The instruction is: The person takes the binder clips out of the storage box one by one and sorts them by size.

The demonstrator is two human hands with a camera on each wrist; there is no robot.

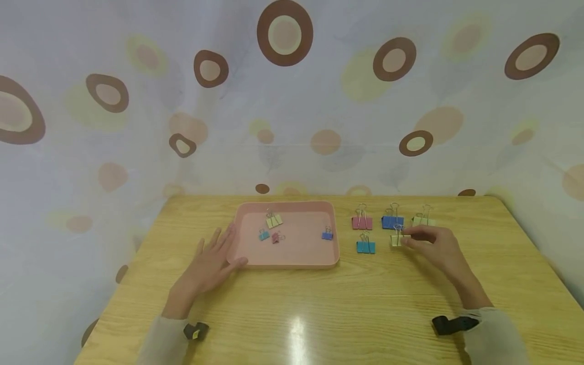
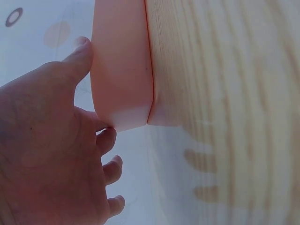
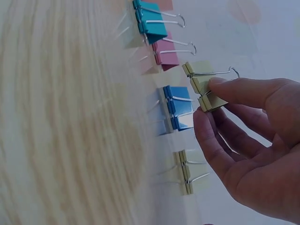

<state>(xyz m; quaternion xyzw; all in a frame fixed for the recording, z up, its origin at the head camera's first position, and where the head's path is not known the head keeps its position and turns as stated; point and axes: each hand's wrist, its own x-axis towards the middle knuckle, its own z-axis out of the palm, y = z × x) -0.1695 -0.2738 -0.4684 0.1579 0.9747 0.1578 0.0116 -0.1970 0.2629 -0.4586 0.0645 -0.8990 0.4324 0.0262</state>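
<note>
My right hand (image 1: 435, 246) pinches a pale yellow binder clip (image 3: 201, 84) between thumb and fingers. In the right wrist view its wire handles point away from the table. Around it stand a blue binder clip (image 1: 393, 222), a pale green binder clip (image 1: 428, 222), a pink binder clip (image 1: 362, 223) and a teal binder clip (image 1: 366, 247). My left hand (image 1: 207, 266) rests at the left end of a pink tray (image 1: 292, 266), fingers spread along its side and thumb at the front rim.
Inside the tray lie small binder clips: a yellow one (image 1: 275, 220), a teal one (image 1: 264, 235), a pink one (image 1: 276, 238) and, near the right wall, a blue one (image 1: 327, 235). A patterned curtain (image 1: 292, 162) hangs behind the wooden table (image 1: 255, 314).
</note>
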